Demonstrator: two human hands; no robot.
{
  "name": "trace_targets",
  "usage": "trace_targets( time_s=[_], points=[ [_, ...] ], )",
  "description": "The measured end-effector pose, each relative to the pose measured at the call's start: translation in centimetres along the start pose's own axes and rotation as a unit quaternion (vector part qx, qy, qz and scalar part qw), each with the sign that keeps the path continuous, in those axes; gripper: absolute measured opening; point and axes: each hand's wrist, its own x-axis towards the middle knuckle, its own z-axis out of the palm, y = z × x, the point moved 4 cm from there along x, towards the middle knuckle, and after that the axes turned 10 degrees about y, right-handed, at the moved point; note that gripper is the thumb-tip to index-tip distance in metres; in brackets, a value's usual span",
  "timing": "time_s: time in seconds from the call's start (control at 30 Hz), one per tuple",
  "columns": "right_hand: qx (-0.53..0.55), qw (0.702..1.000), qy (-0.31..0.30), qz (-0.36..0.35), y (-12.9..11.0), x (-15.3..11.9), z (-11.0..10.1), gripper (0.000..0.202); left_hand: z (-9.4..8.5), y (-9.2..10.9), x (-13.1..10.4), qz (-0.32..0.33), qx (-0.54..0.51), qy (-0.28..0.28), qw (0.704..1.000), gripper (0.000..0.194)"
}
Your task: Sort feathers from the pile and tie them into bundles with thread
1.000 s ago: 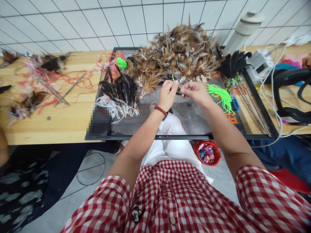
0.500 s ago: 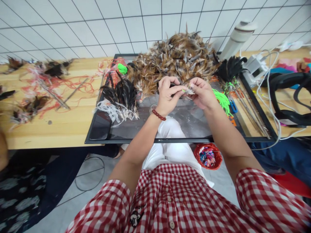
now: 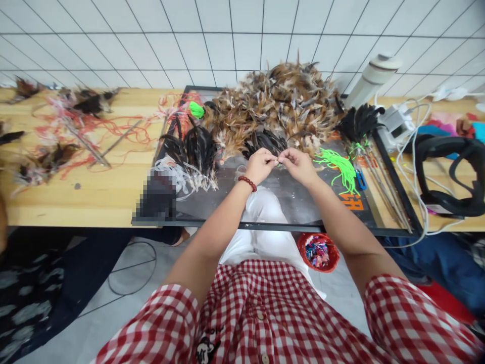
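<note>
My left hand [image 3: 262, 166], with a dark red bead bracelet [image 3: 247, 183] at its wrist, is closed in a pinch over the dark board. My right hand [image 3: 298, 166] is closed too, its fingertips meeting the left ones. A thin bit of green string [image 3: 279, 162] shows between the fingertips, mostly hidden. Just behind the hands fans a bunch of black feathers [image 3: 265, 142]; its lower ends are covered by the fingers. Bright green strings [image 3: 341, 169] lie in a loose bundle right of my right hand.
Brown feathers [image 3: 280, 101] are heaped at the back. Black feathers [image 3: 199, 146] and white strips [image 3: 170, 172] lie left. Feather-topped sticks [image 3: 386, 182], a white bottle [image 3: 373, 81], a charger [image 3: 396, 124] with cables and a black headset [image 3: 447, 174] stand right. A red basket [image 3: 335, 258] is below.
Both hands have come lower and slightly left, with fingertips drawn together. The black feather bunch behind them now shows more fully. The view has tilted slightly.
</note>
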Motion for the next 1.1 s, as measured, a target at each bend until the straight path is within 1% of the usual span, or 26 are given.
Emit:
trace_targets(
  time_s=[0.1, 0.17, 0.2, 0.27, 0.33, 0.43, 0.47, 0.5, 0.63, 0.73, 0.83, 0.9, 0.97, 1.03, 1.1],
  points=[
    [-0.016, 1.000, 0.007, 0.002, -0.5, -0.5, 0.5, 0.012, -1.2, 1.4, -0.7, 0.036, 0.074, 0.069, 0.994, 0.015],
    [-0.034, 0.999, 0.003, -0.003, -0.9, -1.0, 1.0, 0.013, -1.6, 2.1, -1.3, 0.060, 0.118, 0.084, 0.988, 0.019],
    [-0.040, 0.999, -0.001, -0.007, -1.1, -1.3, 1.3, 0.013, -1.8, 2.2, -1.5, 0.058, 0.116, 0.089, 0.988, 0.020],
    [-0.044, 0.999, -0.012, -0.020, -1.5, -1.8, 1.8, 0.014, -1.9, 1.9, -1.6, 0.031, 0.071, 0.101, 0.992, 0.020],
    [-0.045, 0.998, -0.030, -0.042, -1.9, -2.2, 2.2, 0.014, -2.0, 1.3, -1.5, -0.024, -0.008, 0.117, 0.993, 0.017],
    [-0.061, 0.993, -0.054, -0.084, -2.1, -2.5, 2.6, 0.014, -2.2, 0.5, -1.2, -0.098, -0.123, 0.137, 0.978, 0.005],
    [-0.067, 0.991, -0.059, -0.096, -2.1, -2.5, 2.7, 0.014, -2.3, 0.4, -1.1, -0.114, -0.155, 0.137, 0.972, 0.003],
    [-0.071, 0.990, -0.061, -0.106, -2.1, -2.5, 2.7, 0.014, -2.4, 0.5, -1.2, -0.128, -0.183, 0.132, 0.966, 0.005],
    [-0.091, 0.987, -0.065, -0.119, -1.8, -2.5, 2.8, 0.016, -2.8, 0.9, -2.0, -0.194, -0.261, 0.081, 0.942, 0.021],
    [-0.095, 0.987, -0.056, -0.114, -1.6, -2.3, 2.6, 0.015, -3.0, 1.0, -2.7, -0.239, -0.285, 0.044, 0.927, 0.027],
    [-0.093, 0.989, -0.034, -0.112, -1.6, -2.1, 2.2, 0.020, -2.9, 1.0, -3.0, -0.273, -0.287, 0.021, 0.918, 0.024],
    [-0.098, 0.989, -0.020, -0.111, -1.5, -2.0, 1.9, 0.024, -2.9, 0.8, -3.0, -0.285, -0.265, 0.030, 0.921, 0.016],
    [-0.102, 0.990, -0.006, -0.099, -1.4, -1.8, 1.6, 0.029, -2.8, 0.6, -3.0, -0.279, -0.227, 0.050, 0.932, 0.011],
    [-0.099, 0.992, 0.004, -0.075, -1.4, -1.7, 1.4, 0.034, -2.6, 0.4, -3.0, -0.255, -0.183, 0.063, 0.947, 0.010],
    [-0.084, 0.995, 0.003, -0.055, -1.5, -1.7, 1.5, 0.034, -2.4, 0.2, -3.0, -0.229, -0.141, 0.066, 0.961, 0.011]
  ],
)
